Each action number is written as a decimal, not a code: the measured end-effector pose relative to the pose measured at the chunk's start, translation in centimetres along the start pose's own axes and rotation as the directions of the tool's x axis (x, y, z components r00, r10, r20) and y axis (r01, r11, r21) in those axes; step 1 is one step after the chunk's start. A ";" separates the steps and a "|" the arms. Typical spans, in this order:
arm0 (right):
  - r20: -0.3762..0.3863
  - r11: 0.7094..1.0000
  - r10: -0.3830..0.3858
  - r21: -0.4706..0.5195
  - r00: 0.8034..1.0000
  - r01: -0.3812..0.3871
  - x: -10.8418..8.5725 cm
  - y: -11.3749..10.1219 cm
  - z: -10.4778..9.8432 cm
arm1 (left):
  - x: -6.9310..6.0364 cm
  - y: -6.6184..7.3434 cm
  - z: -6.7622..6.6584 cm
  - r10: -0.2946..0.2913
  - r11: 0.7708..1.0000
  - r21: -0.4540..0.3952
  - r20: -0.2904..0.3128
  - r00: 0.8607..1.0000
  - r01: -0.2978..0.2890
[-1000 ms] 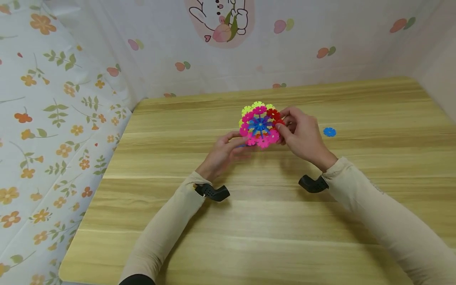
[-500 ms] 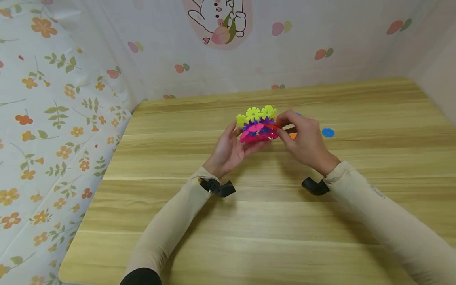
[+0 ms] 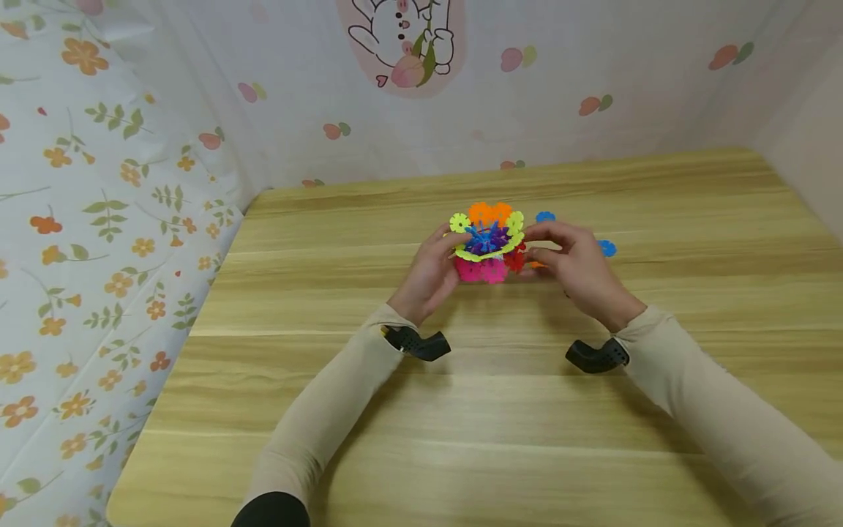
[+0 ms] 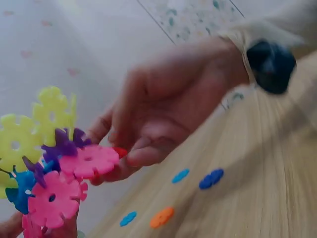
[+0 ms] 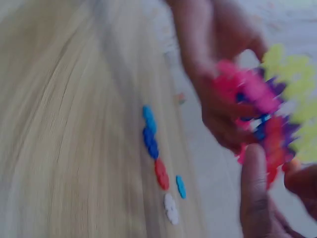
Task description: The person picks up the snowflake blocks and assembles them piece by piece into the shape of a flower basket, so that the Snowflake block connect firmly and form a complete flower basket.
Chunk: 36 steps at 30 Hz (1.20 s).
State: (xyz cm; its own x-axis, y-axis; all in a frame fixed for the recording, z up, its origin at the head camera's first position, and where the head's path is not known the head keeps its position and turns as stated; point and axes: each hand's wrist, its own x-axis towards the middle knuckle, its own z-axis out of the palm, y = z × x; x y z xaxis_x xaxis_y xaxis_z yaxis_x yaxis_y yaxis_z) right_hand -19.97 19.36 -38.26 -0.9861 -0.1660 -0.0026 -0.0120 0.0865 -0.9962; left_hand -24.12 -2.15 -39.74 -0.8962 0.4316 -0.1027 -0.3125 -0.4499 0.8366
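Note:
A ball-like cluster of interlocked snowflake discs (image 3: 486,241) in yellow, orange, pink, red, purple and blue is held above the table between both hands. From its left side my left hand (image 3: 431,272) grips it, thumb on the upper edge and other fingers partly hidden behind. On the opposite side my right hand (image 3: 586,272) has thumb and fingers bent at the red discs (image 3: 515,258). The left wrist view shows that right hand's fingertips pinching a red disc (image 4: 120,152) beside a pink one (image 4: 89,161). In the right wrist view the cluster (image 5: 267,99) is blurred.
Loose discs lie on the wooden table (image 3: 500,439) beyond the right hand: a blue disc (image 3: 607,248), another blue one (image 3: 544,217) and a partly covered orange one (image 3: 536,264). A white disc (image 5: 171,208) shows in the right wrist view. A printed curtain (image 3: 296,88) hangs behind.
The cluster has been turned, so orange discs now show on top and the yellow ring faces forward. Both hands have shifted slightly right and nearer, still on the cluster.

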 end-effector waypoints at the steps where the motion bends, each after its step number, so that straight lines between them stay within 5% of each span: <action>1: 0.035 0.994 0.053 0.099 0.998 -0.056 0.0 -0.1 -0.2 | 0.1 -0.1 0.1 0.014 1.000 0.024 -0.010 1.000 -0.013; 5: 0.148 0.930 0.179 0.298 0.973 -0.216 0.1 -0.5 -0.7 | 0.4 -0.6 0.4 0.022 0.991 0.133 -0.043 0.999 -0.016; 10: 0.128 0.922 0.282 0.237 0.951 -0.306 0.2 -0.5 -0.9 | 0.6 -0.9 0.8 -0.024 0.971 0.238 -0.040 0.999 0.033; 20: 0.050 0.872 0.303 0.388 0.952 -0.299 0.8 1.0 -4.4 | 1.0 -0.6 -0.1 -0.116 0.939 0.322 -0.038 0.993 0.122; 24: -0.017 0.888 0.307 0.364 0.952 -0.280 1.2 1.0 -7.7 | 0.7 0.3 -2.1 -0.078 0.885 0.454 -0.070 0.994 0.102; 28: -0.072 0.902 0.370 0.267 0.926 -0.339 2.1 1.1 -11.2 | 0.1 1.3 -4.3 -0.016 0.786 0.604 -0.191 0.982 0.130; 30: -0.085 0.892 0.406 0.252 0.910 -0.375 2.6 1.2 -12.9 | -0.1 1.7 -5.1 0.015 0.703 0.691 -0.248 0.969 0.166; 32: -0.102 0.872 0.442 0.280 0.891 -0.401 2.9 1.5 -14.5 | -0.1 1.9 -5.7 0.032 0.574 0.792 -0.272 0.962 0.205; 36: -0.152 0.840 0.489 0.347 0.859 -0.417 2.8 2.2 -17.6 | 0.2 1.8 -6.2 0.042 0.296 0.936 -0.211 0.977 0.189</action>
State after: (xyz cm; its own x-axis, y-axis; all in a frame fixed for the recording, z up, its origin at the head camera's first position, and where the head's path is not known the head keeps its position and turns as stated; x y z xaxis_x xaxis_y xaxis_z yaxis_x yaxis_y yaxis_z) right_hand -25.63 36.39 -38.87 -0.8779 0.0486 -0.4763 0.4588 -0.1986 -0.8660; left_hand -26.78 -7.76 -41.58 -0.9547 0.2380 -0.1789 0.0324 0.6802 0.7323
